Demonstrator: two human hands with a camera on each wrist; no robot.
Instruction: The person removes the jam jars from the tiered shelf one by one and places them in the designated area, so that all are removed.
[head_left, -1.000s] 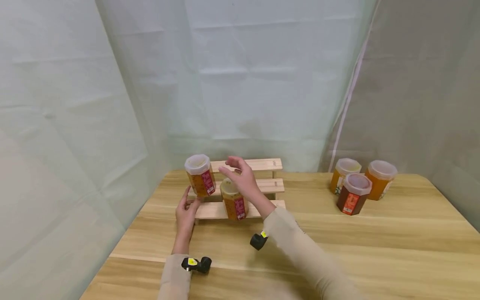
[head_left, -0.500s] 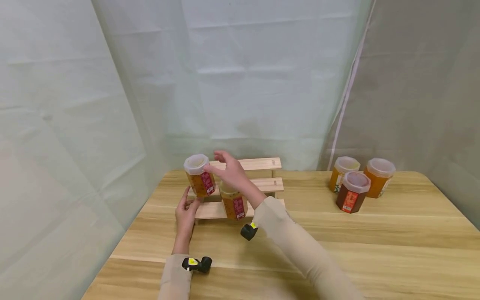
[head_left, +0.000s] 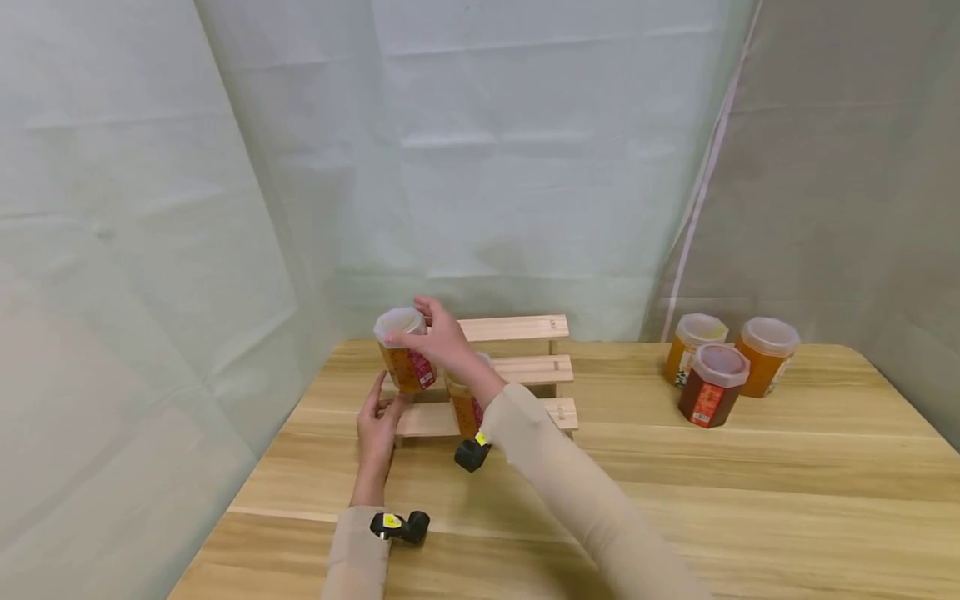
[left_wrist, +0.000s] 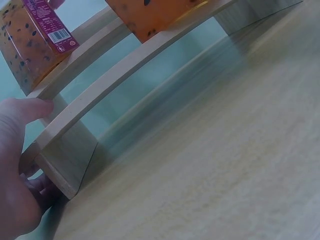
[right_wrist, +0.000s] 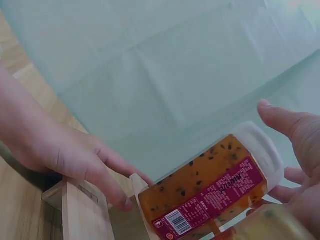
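Observation:
A jar of orange, black-seeded filling (head_left: 407, 367), with a white lid and magenta label, stands on the middle step at the left of a small wooden stepped rack (head_left: 517, 327). My right hand (head_left: 444, 337) is spread around its lid; in the right wrist view the thumb (right_wrist: 280, 117) is apart from the lid while other fingers are beside it. My left hand (head_left: 377, 425) grips the rack's left end, with its thumb (left_wrist: 35, 107) at the steps and its fingers low by the side panel. A similar jar (head_left: 462, 407) on the lowest step is partly hidden by my right arm.
On the right of the wooden table (head_left: 750, 500) stand a dark red jar (head_left: 712, 387) and two amber jars (head_left: 693, 342) close together. Pale cloth (head_left: 525, 167) hangs behind the table and at its sides.
My right hand has moved left, from above the lower-step jar to around the lid of the left jar. My left hand stays at the rack's end.

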